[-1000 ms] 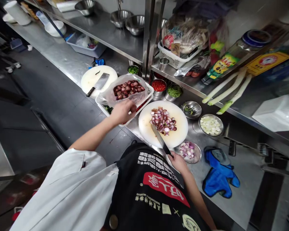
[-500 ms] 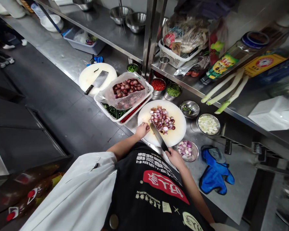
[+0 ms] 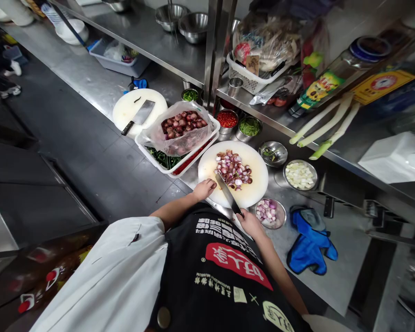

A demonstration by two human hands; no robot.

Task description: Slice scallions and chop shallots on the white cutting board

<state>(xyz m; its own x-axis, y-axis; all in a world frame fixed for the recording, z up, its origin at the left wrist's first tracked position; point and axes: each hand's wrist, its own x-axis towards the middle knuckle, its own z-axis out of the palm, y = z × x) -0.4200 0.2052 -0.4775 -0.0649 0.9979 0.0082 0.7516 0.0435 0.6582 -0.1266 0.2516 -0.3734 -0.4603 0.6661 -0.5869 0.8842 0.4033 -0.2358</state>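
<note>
My right hand (image 3: 248,222) is wrapped round the dark handle of a knife (image 3: 228,196), whose blade lies over the white round cutting board (image 3: 259,182). Its tip is near a pile of shallots (image 3: 233,169), many cut or partly peeled. At the board's left edge, my left hand (image 3: 205,188) has its fingers closed; anything between them is too small to make out. A steel bowl of peeled shallot pieces (image 3: 267,212) stands just right of my right hand. Beyond the left hand, a plastic bag of unpeeled shallots (image 3: 181,125) rests on a white basket (image 3: 212,138).
A cleaver (image 3: 143,112) lies on another round board (image 3: 122,108). Steel bowls with chopped white pieces (image 3: 300,175), red chilies (image 3: 227,119) and green pieces (image 3: 249,127) stand behind. Blue gloves (image 3: 307,244) lie at right. The shelf (image 3: 263,110) overhangs the back, with leek stalks (image 3: 327,124) sticking out.
My left hand has shifted slightly, and its fingers sit a little nearer the knife blade. The knife stays in my right hand in nearly the same place. The view has moved slightly.
</note>
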